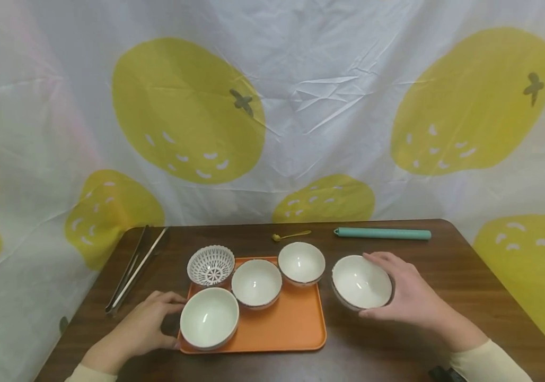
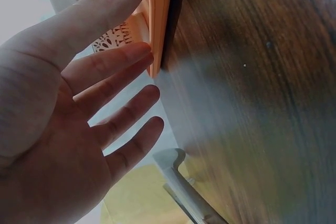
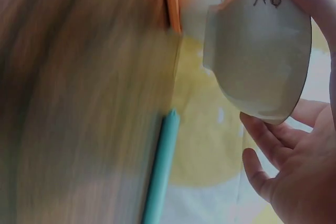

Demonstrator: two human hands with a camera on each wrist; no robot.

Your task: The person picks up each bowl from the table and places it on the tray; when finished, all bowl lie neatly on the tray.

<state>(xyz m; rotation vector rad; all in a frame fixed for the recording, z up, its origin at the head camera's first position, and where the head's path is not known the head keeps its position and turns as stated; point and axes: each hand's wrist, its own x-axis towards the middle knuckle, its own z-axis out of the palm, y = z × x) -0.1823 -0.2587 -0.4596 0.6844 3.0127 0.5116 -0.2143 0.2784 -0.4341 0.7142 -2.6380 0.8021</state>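
My right hand (image 1: 408,292) grips a white bowl (image 1: 359,281) by its rim, thumb at the near side and fingers at the far side. In the right wrist view this bowl (image 3: 262,51) is held up off the table and shows a brown floral motif outside. My left hand (image 1: 143,326), fingers spread and fairly straight, is at the left edge of the orange tray (image 1: 296,329), thumb and index fingertip right at its rim. Closest to it on the tray is a pale bowl (image 1: 209,318). Another white bowl (image 1: 256,284) sits behind that one.
A patterned bowl (image 1: 211,266) and a white bowl (image 1: 301,262) stand at the tray's back corners. Metal tongs (image 1: 134,270) lie on the table's left. A small yellow spoon-like item (image 1: 291,235) and a teal stick (image 1: 382,233) lie along the back edge, before a fruit-print curtain (image 1: 310,132).
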